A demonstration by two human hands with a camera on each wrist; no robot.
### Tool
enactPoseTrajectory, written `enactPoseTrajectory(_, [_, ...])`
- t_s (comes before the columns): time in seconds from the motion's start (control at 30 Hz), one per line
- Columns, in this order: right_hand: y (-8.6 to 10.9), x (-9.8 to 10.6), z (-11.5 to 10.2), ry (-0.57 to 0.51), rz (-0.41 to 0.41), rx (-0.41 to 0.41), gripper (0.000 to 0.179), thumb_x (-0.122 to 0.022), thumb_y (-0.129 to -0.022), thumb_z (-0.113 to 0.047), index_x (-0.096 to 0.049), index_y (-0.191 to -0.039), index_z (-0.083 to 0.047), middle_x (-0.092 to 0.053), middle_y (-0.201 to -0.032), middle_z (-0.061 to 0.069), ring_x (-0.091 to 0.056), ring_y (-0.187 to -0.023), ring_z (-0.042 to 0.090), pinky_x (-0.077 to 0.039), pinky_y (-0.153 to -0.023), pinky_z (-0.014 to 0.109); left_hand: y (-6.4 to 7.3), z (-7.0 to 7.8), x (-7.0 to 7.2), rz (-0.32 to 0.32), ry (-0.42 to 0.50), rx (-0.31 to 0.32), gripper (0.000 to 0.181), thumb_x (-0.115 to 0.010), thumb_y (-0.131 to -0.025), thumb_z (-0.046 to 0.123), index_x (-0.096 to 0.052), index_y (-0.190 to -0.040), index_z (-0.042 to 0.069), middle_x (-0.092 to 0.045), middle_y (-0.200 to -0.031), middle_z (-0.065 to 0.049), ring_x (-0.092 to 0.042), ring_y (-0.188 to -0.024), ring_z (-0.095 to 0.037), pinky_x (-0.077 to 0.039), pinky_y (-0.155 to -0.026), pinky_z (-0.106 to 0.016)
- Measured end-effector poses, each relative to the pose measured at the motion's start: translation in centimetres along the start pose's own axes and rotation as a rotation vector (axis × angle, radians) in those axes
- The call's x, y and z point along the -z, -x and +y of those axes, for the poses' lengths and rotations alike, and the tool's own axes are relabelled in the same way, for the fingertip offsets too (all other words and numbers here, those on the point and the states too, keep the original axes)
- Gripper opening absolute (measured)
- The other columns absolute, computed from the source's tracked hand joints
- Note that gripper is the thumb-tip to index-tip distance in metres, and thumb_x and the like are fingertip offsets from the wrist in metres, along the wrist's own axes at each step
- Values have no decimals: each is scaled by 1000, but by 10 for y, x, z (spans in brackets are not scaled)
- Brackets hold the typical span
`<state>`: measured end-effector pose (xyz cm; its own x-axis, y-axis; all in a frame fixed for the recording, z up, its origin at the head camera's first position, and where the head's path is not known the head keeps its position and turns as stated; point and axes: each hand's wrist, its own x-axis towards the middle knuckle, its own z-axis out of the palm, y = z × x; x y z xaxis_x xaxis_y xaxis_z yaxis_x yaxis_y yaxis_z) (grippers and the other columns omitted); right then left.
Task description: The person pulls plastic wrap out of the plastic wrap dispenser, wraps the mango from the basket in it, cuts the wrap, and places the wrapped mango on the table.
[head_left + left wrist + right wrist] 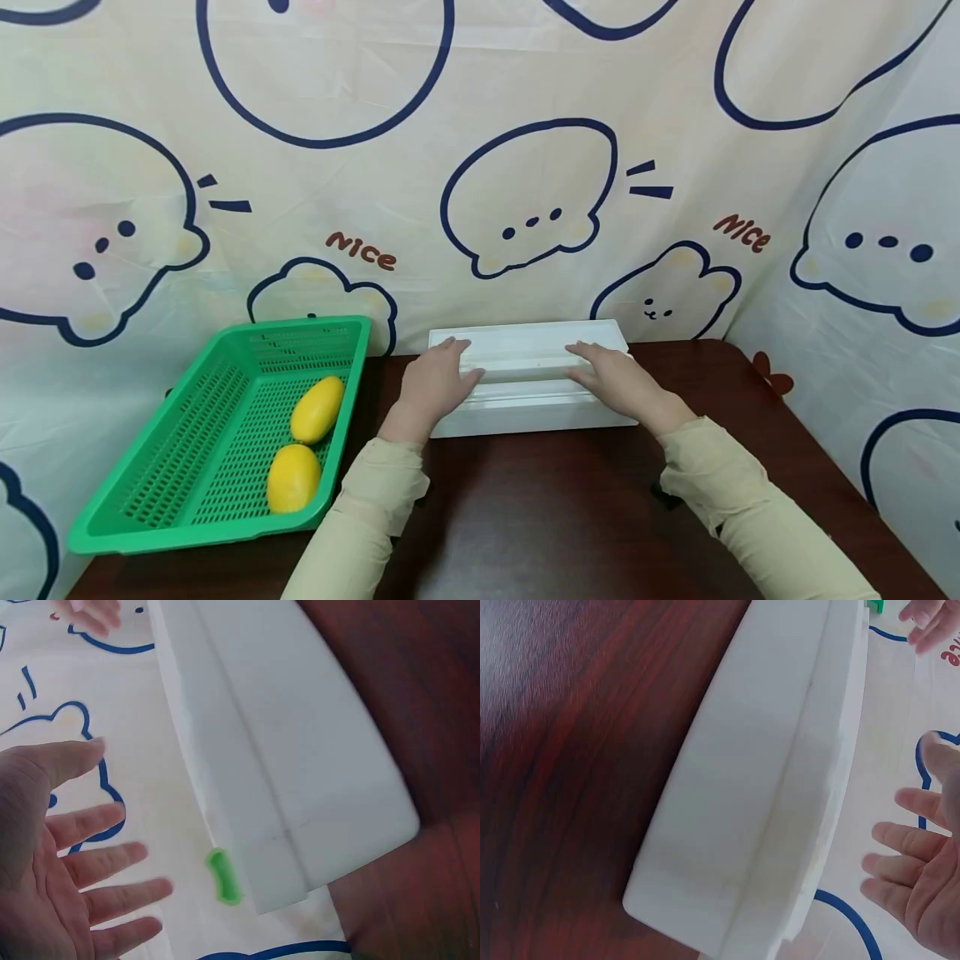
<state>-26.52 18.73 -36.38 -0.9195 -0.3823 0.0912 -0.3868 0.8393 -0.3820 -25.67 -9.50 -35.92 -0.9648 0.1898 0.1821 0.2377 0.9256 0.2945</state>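
White box (534, 418) sits on the dark table (540, 517). Left hand (435, 382) and right hand (621, 382) hover near it, fingers spread apart.

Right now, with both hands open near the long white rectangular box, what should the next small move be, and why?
Probably ease the left hand and right hand together onto the long white rectangular box, toward opposite ends: the head view shows one hand near each end, while both wrist views show open hands with a visible gap, so neither seems to grip it.
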Motion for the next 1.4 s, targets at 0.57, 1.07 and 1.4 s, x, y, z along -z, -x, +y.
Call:
enactPoseTrajectory(0.57, [-1,10,18,54,16,-8,23,-69,-97,-8,-74,-117,2,-73,-108,15,-68,-100,31,-55,-87,47,-3,-12,3,-141,154,74,19,-72,-94,15,-80,-110,8,-74,-106,-8,-67,-93,-22,-57,-75,-39])
enactPoseTrajectory(1.07, [-5,13,32,67,-88,-6,16,-72,-94,-7,-77,-107,0,-74,-110,14,-67,-95,25,-55,-82,43,-3,-17,5,-264,68,59,11,-77,-89,8,-81,-99,9,-75,-101,-4,-66,-89,-20,-56,-78,-38])
enactPoseTrajectory(1.4, [-8,10,36,54,-113,-45,10,-73,-94,-9,-78,-100,-4,-74,-103,10,-61,-84,20,-54,-76,39,-4,-19,-1,-230,47,13,24,-69,-89,6,-74,-67,12,-52,-60,5,-43,-59,-15,-36,-53,-28])
